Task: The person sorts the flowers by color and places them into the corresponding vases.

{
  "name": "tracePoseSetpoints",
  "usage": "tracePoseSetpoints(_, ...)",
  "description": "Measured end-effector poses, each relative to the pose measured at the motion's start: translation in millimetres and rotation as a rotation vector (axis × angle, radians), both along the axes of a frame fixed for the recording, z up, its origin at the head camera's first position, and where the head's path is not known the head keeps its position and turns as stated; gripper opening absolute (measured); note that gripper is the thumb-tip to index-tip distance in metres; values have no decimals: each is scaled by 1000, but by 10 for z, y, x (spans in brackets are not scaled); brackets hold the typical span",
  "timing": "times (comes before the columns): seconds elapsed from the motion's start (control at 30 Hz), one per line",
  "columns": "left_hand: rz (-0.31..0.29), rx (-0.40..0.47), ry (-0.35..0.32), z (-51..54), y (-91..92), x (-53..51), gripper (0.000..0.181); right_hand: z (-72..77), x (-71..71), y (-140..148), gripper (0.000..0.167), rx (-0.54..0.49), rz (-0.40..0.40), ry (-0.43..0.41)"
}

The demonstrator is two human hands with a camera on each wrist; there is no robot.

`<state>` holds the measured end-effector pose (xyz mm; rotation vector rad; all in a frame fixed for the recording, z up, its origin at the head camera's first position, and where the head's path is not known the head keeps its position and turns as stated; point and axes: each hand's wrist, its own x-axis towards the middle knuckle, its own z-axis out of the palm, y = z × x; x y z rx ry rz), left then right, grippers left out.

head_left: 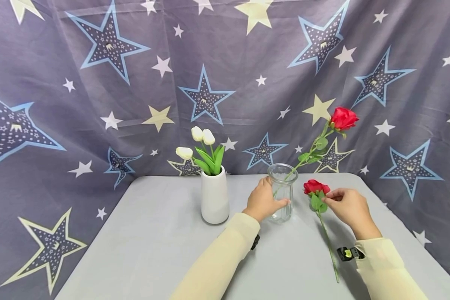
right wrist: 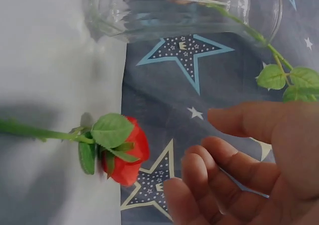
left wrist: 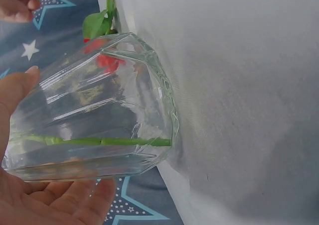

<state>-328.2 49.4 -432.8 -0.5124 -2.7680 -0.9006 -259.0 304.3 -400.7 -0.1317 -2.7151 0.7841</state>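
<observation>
My left hand (head_left: pixel 261 201) grips a clear glass vase (head_left: pixel 285 189), thumb on the near side and fingers around the far side. A red rose (head_left: pixel 343 119) leans out of this vase toward the right, its green stem (left wrist: pixel 119 141) reaching down to the bottom inside. Another red rose (right wrist: pixel 130 153) lies on the table, its bloom toward the back and its stem toward me. Beside that bloom is my right hand (head_left: pixel 350 208), its fingers relaxed and slightly bent. In the right wrist view a gap shows between the fingertips and the rose.
A white vase (head_left: pixel 215 200) holding white tulips (head_left: pixel 197 133) stands left of the glass one. The grey table (head_left: pixel 153 241) ends at a star-patterned cloth (head_left: pixel 142 83) hanging behind and at the sides.
</observation>
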Motion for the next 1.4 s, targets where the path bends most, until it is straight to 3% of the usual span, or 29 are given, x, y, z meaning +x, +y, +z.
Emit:
tracePoseSetpoints(0.27, -8, -6, 5, -40, -2, -8, 94, -109, 16, 89, 26, -20, 8, -66)
tracePoseSetpoints(0.6, -16, 1, 9, 7, -17, -1, 91, -208, -32, 120, 26, -8, 29, -98)
tracePoseSetpoints(1.03, -11, 2, 8, 9, -13, 6, 93, -380, -50, 119, 24, -14, 50, -304)
tracePoseSetpoints(1.4, -9, -10, 11, 21, -11, -4, 93, -438, -28, 114, 33, -17, 74, -377)
